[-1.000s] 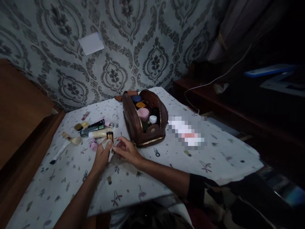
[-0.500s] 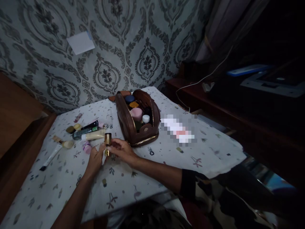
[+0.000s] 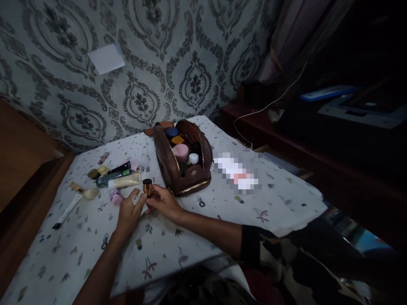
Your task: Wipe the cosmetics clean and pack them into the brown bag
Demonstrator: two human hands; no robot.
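My left hand (image 3: 129, 210) and my right hand (image 3: 165, 205) meet above the tablecloth, fingers closed around a small bottle (image 3: 147, 187) with a dark top and a shiny amber-gold body. Its lower part is hidden behind my fingers. Just beyond stands an unzipped brown toiletry bag (image 3: 163, 159); jars and bottles fill it, among them a pink-lidded jar (image 3: 180, 152) and a white-capped bottle (image 3: 193, 159). Left of my hands lie a cream tube (image 3: 125, 180), a dark green tube (image 3: 108, 178) and a pink-and-purple container (image 3: 115, 198).
A white tube (image 3: 67, 211), a brush (image 3: 84, 191) and small round items (image 3: 93, 173) lie on the table's left. A pixelated object (image 3: 237, 173) is right of the bag. A patterned wall bounds the back; a white cable (image 3: 270, 106) hangs at the right.
The bottle has turned in my fingers, its top now dark where a gold-brown one showed. Both hands have shifted slightly to the right. The bag and tubes stay in place.
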